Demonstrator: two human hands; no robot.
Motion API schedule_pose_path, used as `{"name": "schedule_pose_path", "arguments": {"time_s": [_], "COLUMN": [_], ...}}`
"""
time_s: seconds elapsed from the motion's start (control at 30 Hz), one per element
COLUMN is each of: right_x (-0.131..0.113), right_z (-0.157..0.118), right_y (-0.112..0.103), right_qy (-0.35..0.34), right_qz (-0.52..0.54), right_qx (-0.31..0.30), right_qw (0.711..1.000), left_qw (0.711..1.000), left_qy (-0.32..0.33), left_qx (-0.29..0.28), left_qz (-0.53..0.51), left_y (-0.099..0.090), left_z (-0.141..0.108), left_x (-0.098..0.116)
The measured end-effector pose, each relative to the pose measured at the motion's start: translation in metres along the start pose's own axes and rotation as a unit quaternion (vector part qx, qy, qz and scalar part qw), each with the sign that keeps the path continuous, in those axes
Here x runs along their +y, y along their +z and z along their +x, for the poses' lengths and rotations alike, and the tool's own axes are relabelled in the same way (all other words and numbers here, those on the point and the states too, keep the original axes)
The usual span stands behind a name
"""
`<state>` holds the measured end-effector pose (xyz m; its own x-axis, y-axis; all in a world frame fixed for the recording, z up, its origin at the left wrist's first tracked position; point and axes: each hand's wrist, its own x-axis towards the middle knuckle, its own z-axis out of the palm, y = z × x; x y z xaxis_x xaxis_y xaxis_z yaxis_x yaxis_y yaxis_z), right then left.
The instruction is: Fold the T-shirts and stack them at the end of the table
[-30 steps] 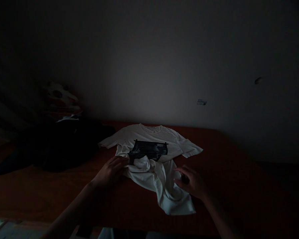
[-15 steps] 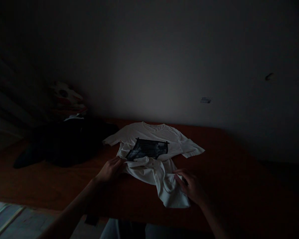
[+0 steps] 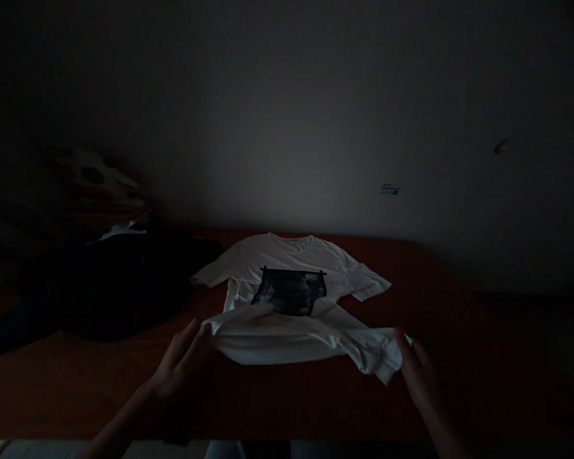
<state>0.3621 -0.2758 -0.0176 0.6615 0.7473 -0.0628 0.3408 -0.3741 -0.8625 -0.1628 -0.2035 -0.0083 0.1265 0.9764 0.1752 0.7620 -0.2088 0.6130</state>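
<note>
Wrinkled white T-shirt (image 3: 291, 325), dark four-sided print (image 3: 291, 293)

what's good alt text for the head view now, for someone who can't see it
A person's left hand and right hand hold the lower part of a white T-shirt, spread on a reddish-brown table in dim light. It bears a dark print; a black heap lies to the left.

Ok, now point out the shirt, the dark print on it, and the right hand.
Shirt (image 3: 280, 331): head view, on white cloth below the print.
Print (image 3: 291, 293): head view, on the middle of the dark patch.
Right hand (image 3: 418, 370): head view, on the middle of the hand.
</note>
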Motion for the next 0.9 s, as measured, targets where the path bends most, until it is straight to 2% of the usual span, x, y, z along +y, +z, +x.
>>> {"name": "schedule_pose_path", "arguments": {"time_s": [0.07,0.13,0.2,0.27,0.37,0.43,0.5,0.57,0.63,0.73,0.83,0.9], "right_x": [-0.002,-0.007,-0.016,-0.028,-0.046,-0.057,-0.065,-0.072,-0.074,-0.068,-0.057,-0.055], "right_z": [0.003,0.002,-0.001,-0.005,-0.011,-0.014,-0.016,-0.017,-0.019,-0.026,-0.037,-0.044], "right_y": [-0.004,-0.005,-0.003,0.001,0.009,0.013,0.014,0.008,-0.004,-0.026,-0.038,-0.034], "right_qy": [-0.045,-0.114,-0.194,-0.259,-0.334,-0.365,-0.37,-0.35,-0.312,-0.232,-0.186,-0.185], "right_qz": [-0.022,-0.048,-0.08,-0.121,-0.211,-0.263,-0.261,-0.199,-0.125,-0.094,-0.135,-0.143], "right_qx": [-0.07,-0.13,-0.135,-0.118,-0.157,-0.2,-0.237,-0.258,-0.258,-0.274,-0.312,-0.271], "right_qw": [0.996,0.984,0.968,0.951,0.905,0.87,0.859,0.878,0.906,0.929,0.922,0.934], "left_qw": [0.998,0.99,0.976,0.963,0.96,0.968,0.979,0.985,0.981,0.966,0.962,0.964], "left_qy": [-0.005,0.058,0.146,0.203,0.209,0.164,0.09,0.015,-0.018,0.016,0.062,0.07], "left_qx": [-0.059,-0.125,-0.16,-0.171,-0.179,-0.187,-0.183,-0.147,-0.118,-0.155,-0.199,-0.216], "left_qz": [0.016,0.022,0.032,0.049,0.049,0.022,-0.024,-0.086,-0.156,-0.207,-0.177,-0.141], "left_y": [-0.011,-0.019,-0.02,-0.017,-0.009,-0.008,-0.014,-0.024,-0.036,-0.047,-0.048,-0.045], "left_z": [-0.007,-0.007,-0.003,0.004,0.012,0.013,0.011,0.007,0.004,-0.001,-0.008,-0.015], "left_x": [-0.003,0.008,0.027,0.046,0.065,0.07,0.071,0.068,0.063,0.054,0.044,0.039]}}
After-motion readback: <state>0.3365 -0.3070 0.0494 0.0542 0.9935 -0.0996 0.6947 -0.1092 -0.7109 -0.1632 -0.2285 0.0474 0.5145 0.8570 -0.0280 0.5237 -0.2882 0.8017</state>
